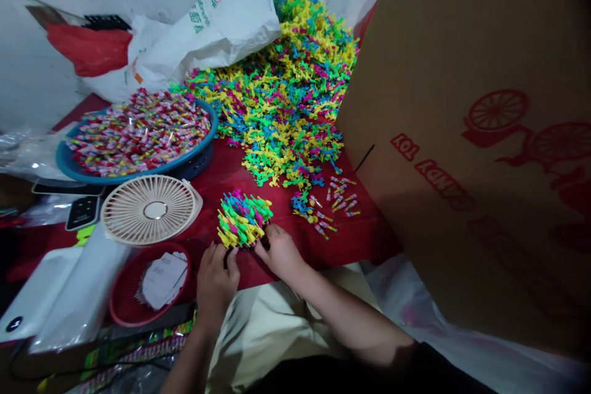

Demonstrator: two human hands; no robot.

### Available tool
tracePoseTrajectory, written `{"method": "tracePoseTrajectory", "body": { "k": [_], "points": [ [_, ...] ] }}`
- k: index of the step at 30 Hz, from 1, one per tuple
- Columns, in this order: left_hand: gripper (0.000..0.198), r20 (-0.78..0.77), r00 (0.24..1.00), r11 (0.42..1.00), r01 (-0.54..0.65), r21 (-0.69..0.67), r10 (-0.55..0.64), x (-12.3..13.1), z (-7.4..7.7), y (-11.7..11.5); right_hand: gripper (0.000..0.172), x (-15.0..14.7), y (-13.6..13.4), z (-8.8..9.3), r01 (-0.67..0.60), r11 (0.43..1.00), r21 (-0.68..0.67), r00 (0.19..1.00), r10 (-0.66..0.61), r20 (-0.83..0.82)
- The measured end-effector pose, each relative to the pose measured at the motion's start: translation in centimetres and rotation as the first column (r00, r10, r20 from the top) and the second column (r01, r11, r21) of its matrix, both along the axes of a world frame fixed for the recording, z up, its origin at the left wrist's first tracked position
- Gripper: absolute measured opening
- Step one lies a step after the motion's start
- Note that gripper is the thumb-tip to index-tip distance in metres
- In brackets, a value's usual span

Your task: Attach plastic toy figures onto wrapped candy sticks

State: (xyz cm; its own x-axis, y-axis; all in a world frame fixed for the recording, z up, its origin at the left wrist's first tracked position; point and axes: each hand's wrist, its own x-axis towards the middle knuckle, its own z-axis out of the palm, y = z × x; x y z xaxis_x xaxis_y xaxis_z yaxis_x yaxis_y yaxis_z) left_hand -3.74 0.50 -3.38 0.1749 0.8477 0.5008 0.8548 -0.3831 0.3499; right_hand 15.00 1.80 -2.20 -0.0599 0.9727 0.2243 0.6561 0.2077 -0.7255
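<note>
While the left grip (pixel 216 277) and right grip (pixel 281 251) curl at the bunch of plastic figures (pixel 243 218), whether either pinches cannot be told; red tabletop (pixel 369 237) beneath. Wrapped tubes (pixel 339 203) lie rightward.

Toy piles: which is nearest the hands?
The small pile at the left hand and right hand; the big heap lies farther back, the blue cluster farther right.

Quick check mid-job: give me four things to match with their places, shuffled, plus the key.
1. White cards
2. Small toy pile
3. Round fan
4. Lettered white bag

A. Between blue basin and red bowl
B. Against the large toy heap
C. Inside the red bowl
D. At the fingers of left hand and right hand

Pairs: 1-C, 2-D, 3-A, 4-B
</note>
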Motion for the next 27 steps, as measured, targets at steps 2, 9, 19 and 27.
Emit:
{"method": "tracePoseTrajectory", "body": {
  "k": [2,9,19,27],
  "points": [
    [0.010,-0.001,1.000,1.000,-0.009,-0.001,0.009,-0.1,-0.1,0.0,0.010,0.1,-0.1,0.6,-0.005,1.000,0.001,1.000,0.005,-0.015],
    [0.006,-0.013,1.000,0.999,0.003,0.054,-0.002,-0.4,-0.8,0.3,0.017,6.2,-1.7,3.1,0.255,0.966,-0.043,0.960,-0.259,-0.108],
    [0.018,0.013,1.000,0.999,-0.006,0.037,0.006,-0.1,-0.1,0.4,0.018,12.2,-2.9,2.4,0.193,0.899,-0.393,0.851,-0.353,-0.388],
    [0.013,0.013,1.000,1.000,0.008,0.029,-0.008,-0.1,-0.1,0.4,0.038,8.1,-2.9,1.1,-0.091,0.902,-0.422,0.654,-0.266,-0.709]
  ]
}}
